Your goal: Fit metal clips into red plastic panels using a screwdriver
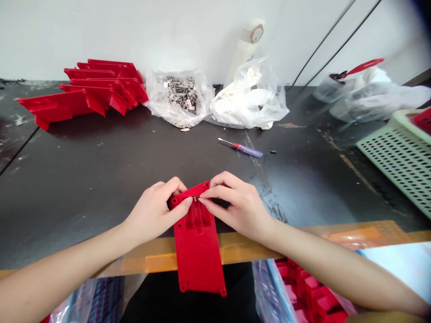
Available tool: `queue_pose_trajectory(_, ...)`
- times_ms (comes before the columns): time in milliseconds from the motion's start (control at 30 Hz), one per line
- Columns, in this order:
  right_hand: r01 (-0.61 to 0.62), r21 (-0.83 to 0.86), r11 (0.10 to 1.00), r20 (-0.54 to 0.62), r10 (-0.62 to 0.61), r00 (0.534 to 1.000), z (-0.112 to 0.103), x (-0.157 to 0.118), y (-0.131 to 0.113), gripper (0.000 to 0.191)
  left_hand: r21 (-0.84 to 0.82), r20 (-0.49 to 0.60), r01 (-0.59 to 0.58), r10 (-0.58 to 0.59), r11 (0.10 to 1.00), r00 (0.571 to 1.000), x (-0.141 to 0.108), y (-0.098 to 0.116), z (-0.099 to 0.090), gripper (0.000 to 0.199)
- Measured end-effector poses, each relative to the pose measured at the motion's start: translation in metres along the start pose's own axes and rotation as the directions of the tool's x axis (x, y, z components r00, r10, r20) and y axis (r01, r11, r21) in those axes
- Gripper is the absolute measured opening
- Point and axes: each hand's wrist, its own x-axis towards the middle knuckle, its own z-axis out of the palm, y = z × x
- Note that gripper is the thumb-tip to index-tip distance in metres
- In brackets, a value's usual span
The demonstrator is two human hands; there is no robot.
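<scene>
A long red plastic panel (198,255) lies over the table's front edge, its lower end hanging past it. My left hand (156,208) grips the panel's upper left part, with the thumb pressed on its inner face. Beside that thumb, a small metal piece (195,198) sits at the top of the panel's recessed slots. My right hand (237,202) is closed at the upper right of the panel, fingertips together at the metal piece's right end. Whatever lies between those fingertips is too small to tell.
Red panels (111,85) stand stacked at the back left, near a bag of metal parts (183,94) and a bag of white items (249,101). A screwdriver (247,149) lies mid-table. A green basket (397,148) is at the right; red parts (313,291) are below.
</scene>
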Motion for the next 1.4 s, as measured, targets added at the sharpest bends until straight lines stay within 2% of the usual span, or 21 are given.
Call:
queue_pose_trajectory(133, 0.019, 0.016, 1.000, -0.059, -0.018, 0.998, -0.006, 0.005, 0.005, 0.013, 0.002, -0.017, 0.005, -0.005, 1.000, 1.000, 0.000, -0.001, 0.001, 0.020)
queue_pose_trajectory(200, -0.075, -0.008, 0.997, -0.104, 0.074, 0.992, -0.015, 0.009, 0.013, 0.017, 0.012, -0.030, 0.005, -0.005, 1.000, 1.000, -0.001, -0.001, 0.001, 0.021)
queue_pose_trajectory(267, -0.211, -0.120, 0.970, -0.111, 0.198, 0.974, -0.025, 0.013, 0.026, 0.022, 0.025, -0.045, 0.013, -0.012, 1.000, 0.999, -0.001, -0.001, 0.002, 0.024)
queue_pose_trajectory(333, -0.300, -0.296, 0.907, -0.060, 0.296, 0.953, -0.033, 0.015, 0.041, 0.023, 0.029, -0.056, 0.024, -0.022, 0.999, 0.998, 0.000, -0.001, 0.002, 0.027)
queue_pose_trajectory(400, -0.358, -0.402, 0.843, 0.015, 0.397, 0.918, -0.040, 0.017, 0.056, 0.032, 0.017, -0.063, 0.028, -0.027, 0.999, 0.998, 0.001, 0.000, 0.002, 0.028)
queue_pose_trajectory(467, -0.411, -0.402, 0.818, 0.072, 0.476, 0.876, -0.043, 0.018, 0.069, 0.039, -0.004, -0.065, 0.025, -0.026, 1.000, 0.998, 0.002, -0.001, 0.002, 0.028)
queue_pose_trajectory(533, -0.459, -0.347, 0.818, 0.105, 0.520, 0.848, -0.045, 0.020, 0.079, 0.035, -0.026, -0.059, 0.015, -0.017, 1.000, 0.998, 0.003, -0.001, 0.001, 0.028)
queue_pose_trajectory(733, -0.545, -0.259, 0.798, 0.110, 0.585, 0.804, -0.043, 0.025, 0.093, 0.013, -0.048, -0.043, -0.018, 0.016, 0.999, 0.999, 0.004, -0.004, 0.000, 0.027)
queue_pose_trajectory(833, -0.561, -0.239, 0.792, 0.095, 0.594, 0.799, -0.042, 0.027, 0.095, 0.010, -0.012, -0.050, -0.031, 0.031, 0.999, 0.998, 0.004, -0.005, 0.000, 0.027)
queue_pose_trajectory(933, -0.573, -0.245, 0.782, 0.011, 0.593, 0.805, -0.045, 0.028, 0.098, 0.022, 0.034, -0.023, -0.049, 0.050, 0.998, 0.999, 0.005, -0.006, -0.001, 0.027)
queue_pose_trajectory(1033, -0.561, -0.281, 0.778, -0.088, 0.561, 0.823, -0.047, 0.029, 0.106, 0.046, 0.105, 0.007, -0.078, 0.077, 0.991, 0.997, 0.005, -0.005, -0.009, 0.029)
queue_pose_trajectory(1100, -0.534, -0.311, 0.786, -0.075, 0.539, 0.839, -0.044, 0.027, 0.112, 0.065, 0.177, -0.006, -0.104, 0.107, 0.979, 0.994, 0.003, -0.001, -0.018, 0.035)
queue_pose_trajectory(1167, -0.504, -0.336, 0.796, -0.020, 0.529, 0.848, -0.037, 0.026, 0.117, 0.071, 0.250, -0.050, -0.129, 0.146, 0.959, 0.988, -0.001, 0.008, -0.027, 0.043)
queue_pose_trajectory(1233, -0.482, -0.354, 0.802, 0.015, 0.520, 0.854, -0.028, 0.024, 0.121, 0.060, 0.327, -0.082, -0.189, 0.227, 0.926, 0.970, -0.009, 0.017, -0.032, 0.048)
queue_pose_trajectory(1300, -0.466, -0.362, 0.807, 0.014, 0.505, 0.863, -0.023, 0.023, 0.122, 0.047, 0.417, -0.042, -0.339, 0.390, 0.843, 0.920, -0.022, 0.023, -0.030, 0.046)
queue_pose_trajectory(1400, -0.473, -0.357, 0.805, -0.043, 0.492, 0.870, -0.025, 0.023, 0.120, 0.042, 0.478, 0.160, -0.629, 0.643, 0.614, 0.749, -0.045, 0.019, -0.015, 0.054)
